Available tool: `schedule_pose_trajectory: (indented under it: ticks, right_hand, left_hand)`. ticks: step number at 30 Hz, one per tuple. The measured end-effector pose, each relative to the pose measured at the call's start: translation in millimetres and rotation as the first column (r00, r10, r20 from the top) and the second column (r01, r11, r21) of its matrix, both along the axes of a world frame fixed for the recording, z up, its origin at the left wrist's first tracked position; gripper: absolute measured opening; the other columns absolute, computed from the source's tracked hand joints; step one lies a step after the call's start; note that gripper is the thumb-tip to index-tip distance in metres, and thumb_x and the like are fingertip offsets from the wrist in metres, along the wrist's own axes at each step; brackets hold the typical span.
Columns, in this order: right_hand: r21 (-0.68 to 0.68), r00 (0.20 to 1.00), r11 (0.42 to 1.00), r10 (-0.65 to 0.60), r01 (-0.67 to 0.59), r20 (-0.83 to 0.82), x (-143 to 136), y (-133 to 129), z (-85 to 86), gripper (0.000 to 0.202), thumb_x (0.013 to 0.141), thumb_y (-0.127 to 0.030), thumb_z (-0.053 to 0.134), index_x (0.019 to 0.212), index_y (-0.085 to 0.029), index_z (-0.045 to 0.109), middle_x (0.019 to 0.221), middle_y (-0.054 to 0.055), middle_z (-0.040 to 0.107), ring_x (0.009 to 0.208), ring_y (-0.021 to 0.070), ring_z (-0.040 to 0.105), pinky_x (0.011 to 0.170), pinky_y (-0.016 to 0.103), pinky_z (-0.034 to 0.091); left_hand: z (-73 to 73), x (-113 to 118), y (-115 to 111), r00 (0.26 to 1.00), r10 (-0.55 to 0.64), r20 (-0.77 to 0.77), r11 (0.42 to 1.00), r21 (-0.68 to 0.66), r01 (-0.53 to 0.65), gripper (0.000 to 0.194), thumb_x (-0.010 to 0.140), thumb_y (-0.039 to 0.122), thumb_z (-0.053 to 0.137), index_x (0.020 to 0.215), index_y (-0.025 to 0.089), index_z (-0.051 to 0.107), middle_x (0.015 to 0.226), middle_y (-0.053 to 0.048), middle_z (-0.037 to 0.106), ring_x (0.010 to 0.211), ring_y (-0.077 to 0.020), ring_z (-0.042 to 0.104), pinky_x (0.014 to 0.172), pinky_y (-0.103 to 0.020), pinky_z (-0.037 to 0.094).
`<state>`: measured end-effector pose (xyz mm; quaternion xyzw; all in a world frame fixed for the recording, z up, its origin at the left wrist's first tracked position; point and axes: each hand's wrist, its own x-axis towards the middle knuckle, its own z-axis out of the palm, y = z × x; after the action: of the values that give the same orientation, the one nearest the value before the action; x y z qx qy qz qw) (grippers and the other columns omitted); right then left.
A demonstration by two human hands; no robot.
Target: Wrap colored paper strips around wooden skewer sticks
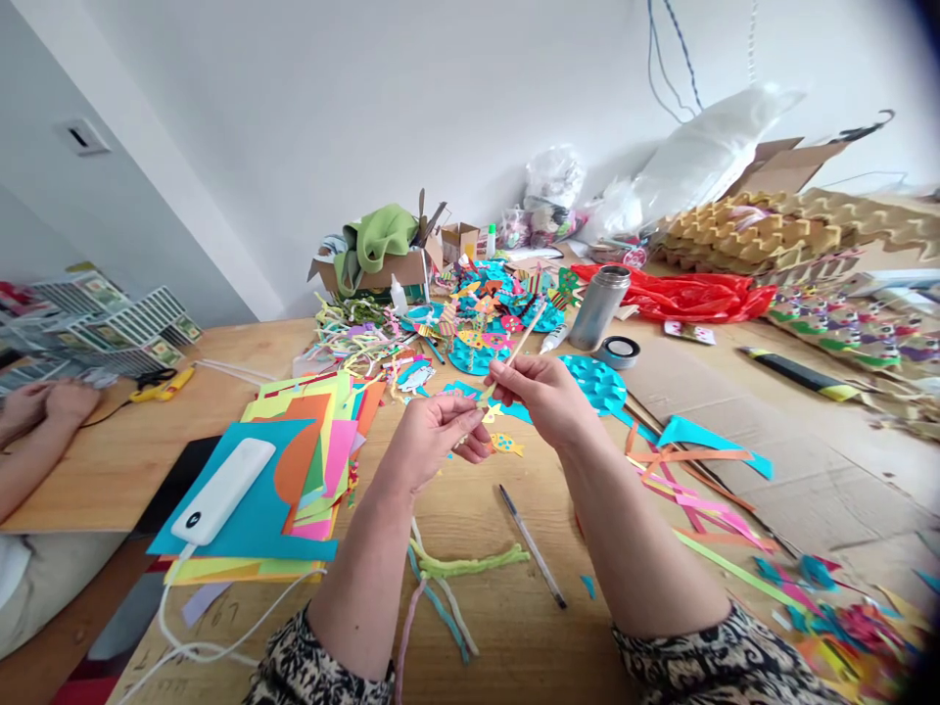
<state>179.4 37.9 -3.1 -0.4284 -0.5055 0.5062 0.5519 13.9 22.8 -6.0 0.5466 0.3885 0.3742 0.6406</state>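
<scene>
My right hand (540,392) pinches a thin pale stick (530,331), which slants up and to the right beyond my fingers. My left hand (441,431) is closed at the stick's lower, yellowish end, fingertips close to those of my right hand. Whether that end is a separate piece I cannot make out. Just below and behind my hands lies a yellow paper fish (506,444) with blue dots. Nearer to me on the wooden table are a pen (533,546) and fuzzy pipe cleaners (474,563) in green, blue, pink and white.
Coloured paper sheets (294,529) carry a white power bank (224,490) at left. Behind my hands stand a metal bottle (598,308) and blue paper cutouts (474,357). A box cutter (800,374) and paper strips (705,499) lie right. Another person's hands (70,403) rest far left.
</scene>
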Motion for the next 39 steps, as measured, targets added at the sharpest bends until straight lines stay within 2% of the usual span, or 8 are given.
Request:
schedule_pose_trajectory:
  ticks: [4, 8, 10, 14, 21, 24, 29, 39]
  right_hand:
    - [0.019, 1.000, 1.000, -0.012, 0.012, 0.016, 0, 0, 0.1, 0.039, 0.069, -0.052, 0.072, 0.064, -0.014, 0.066, 0.054, 0.000, 0.058, 0.050, 0.0087, 0.046, 0.050, 0.023, 0.036]
    - [0.010, 0.997, 0.999, 0.049, -0.049, 0.056, -2, -2, 2.8, 0.041, 0.065, -0.055, 0.073, 0.064, -0.014, 0.065, 0.055, 0.000, 0.059, 0.050, 0.0092, 0.047, 0.050, 0.024, 0.037]
    - [0.002, 0.993, 0.997, 0.080, -0.080, 0.082, -3, -3, 4.6, 0.042, 0.065, -0.055, 0.073, 0.063, -0.015, 0.063, 0.054, 0.000, 0.059, 0.050, 0.0097, 0.047, 0.051, 0.024, 0.037]
    - [-0.001, 0.992, 0.997, 0.080, -0.081, 0.095, -4, -4, 5.9, 0.042, 0.066, -0.055, 0.071, 0.063, -0.015, 0.064, 0.053, 0.000, 0.059, 0.049, 0.0096, 0.046, 0.050, 0.024, 0.036]
    - [-0.018, 1.000, 1.000, 0.006, -0.006, 0.021, 3, 1, -1.0, 0.038, 0.066, -0.052, 0.074, 0.062, -0.014, 0.067, 0.054, 0.000, 0.059, 0.049, 0.0090, 0.046, 0.049, 0.023, 0.035]
    - [-0.020, 1.000, 1.000, -0.024, 0.023, -0.019, 6, 3, -2.8, 0.035, 0.066, -0.048, 0.075, 0.061, -0.015, 0.068, 0.052, 0.000, 0.057, 0.049, 0.0089, 0.046, 0.049, 0.023, 0.034]
    - [-0.043, 0.998, 0.999, 0.005, -0.008, -0.070, 8, 2, -1.4, 0.032, 0.064, -0.045, 0.078, 0.061, -0.014, 0.069, 0.052, 0.000, 0.058, 0.049, 0.0084, 0.047, 0.049, 0.022, 0.034]
    - [-0.057, 0.997, 0.996, -0.065, 0.062, -0.051, 13, 0, 5.0, 0.038, 0.058, -0.050, 0.079, 0.060, -0.014, 0.067, 0.050, 0.001, 0.057, 0.046, 0.0094, 0.046, 0.047, 0.025, 0.035]
  left_hand:
    - [1.8, 1, -2, 1.000, 0.009, -0.021, 1.000, -0.004, -0.009, 0.033, 0.070, 0.041, 0.073, 0.081, 0.011, 0.065, 0.067, -0.005, 0.070, 0.054, -0.0144, 0.066, 0.051, -0.025, 0.054]
    - [-1.4, 2, -2, 1.000, 0.020, -0.008, 1.000, -0.005, -0.020, 0.044, 0.071, 0.043, 0.072, 0.100, 0.012, 0.065, 0.069, -0.006, 0.071, 0.054, -0.0154, 0.066, 0.052, -0.027, 0.055]
    - [-4.4, 3, -1, 1.000, 0.026, 0.006, 1.000, -0.003, -0.026, 0.045, 0.072, 0.044, 0.071, 0.103, 0.012, 0.065, 0.068, -0.005, 0.071, 0.051, -0.0146, 0.066, 0.051, -0.026, 0.055]
    - [-7.1, 3, 0, 1.000, 0.008, 0.007, 1.000, -0.006, -0.008, 0.038, 0.074, 0.044, 0.069, 0.093, 0.012, 0.068, 0.067, -0.005, 0.071, 0.050, -0.0132, 0.064, 0.050, -0.024, 0.054]
    - [1.6, 3, -3, 0.999, -0.046, 0.000, 0.999, -0.011, 0.046, 0.031, 0.074, 0.042, 0.069, 0.074, 0.012, 0.067, 0.064, -0.004, 0.068, 0.053, -0.0122, 0.064, 0.050, -0.022, 0.052]
    - [3.5, 3, -4, 0.999, -0.050, -0.010, 0.999, -0.021, 0.050, 0.032, 0.073, 0.043, 0.070, 0.073, 0.012, 0.067, 0.064, -0.003, 0.067, 0.051, -0.0118, 0.063, 0.051, -0.022, 0.053]
    - [4.2, 3, -5, 0.997, -0.073, -0.009, 0.997, -0.040, 0.073, 0.033, 0.072, 0.045, 0.070, 0.074, 0.012, 0.066, 0.064, -0.003, 0.067, 0.051, -0.0121, 0.064, 0.051, -0.023, 0.053]
    - [7.0, 2, -5, 0.993, -0.115, 0.020, 0.991, -0.065, 0.117, 0.034, 0.071, 0.044, 0.071, 0.073, 0.011, 0.065, 0.063, -0.004, 0.067, 0.051, -0.0119, 0.063, 0.050, -0.022, 0.052]
